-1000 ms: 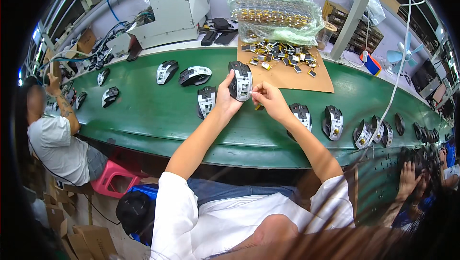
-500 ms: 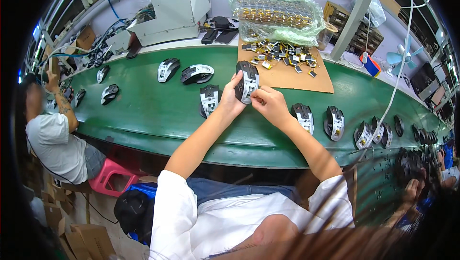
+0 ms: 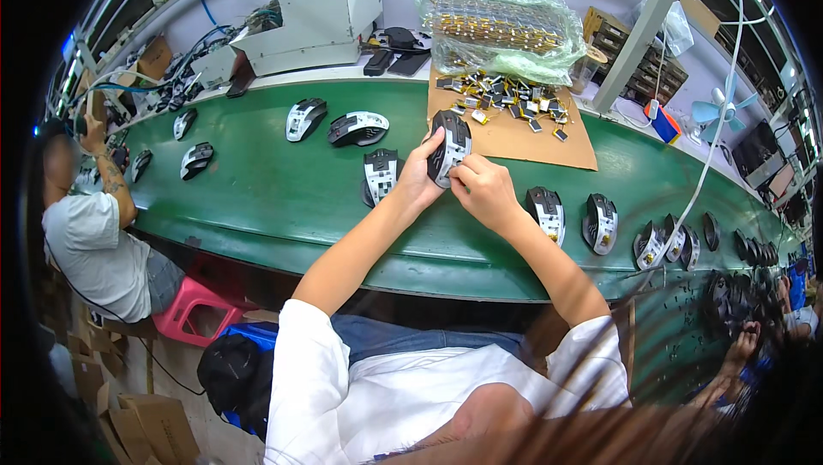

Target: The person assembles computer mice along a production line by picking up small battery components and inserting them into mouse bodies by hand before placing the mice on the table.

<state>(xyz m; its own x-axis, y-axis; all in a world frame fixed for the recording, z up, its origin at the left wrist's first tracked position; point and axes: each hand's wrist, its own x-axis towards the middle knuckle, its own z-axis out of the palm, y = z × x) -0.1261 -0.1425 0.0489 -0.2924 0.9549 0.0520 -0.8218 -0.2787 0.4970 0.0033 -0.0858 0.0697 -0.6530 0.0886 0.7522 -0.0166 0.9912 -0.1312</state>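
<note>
My left hand (image 3: 420, 175) is wrapped round a black and silver-white computer mouse (image 3: 451, 141), held tilted above the green bench (image 3: 283, 195). At the mouse's lower right edge, the fingertips of my right hand (image 3: 487, 193) are pinched together against it. Whatever lies between those fingertips is too small or hidden to make out. Just left of my left hand stands another mouse (image 3: 380, 175), partly covered by my wrist. A further mouse (image 3: 546, 210) with a white, open-looking shell is beside my right forearm.
Small battery cells with yellow ends (image 3: 519, 107) lie loose on a cardboard sheet (image 3: 549, 150), in front of a bubble-wrapped stack (image 3: 497, 24). More mice (image 3: 600, 223) line the bench on both sides. A white cable (image 3: 705, 165) hangs at right. A co-worker (image 3: 94, 225) sits at left.
The view has shifted slightly. My left hand keeps its grip on the mouse, and my right fingertips have moved a little along its lower edge.
</note>
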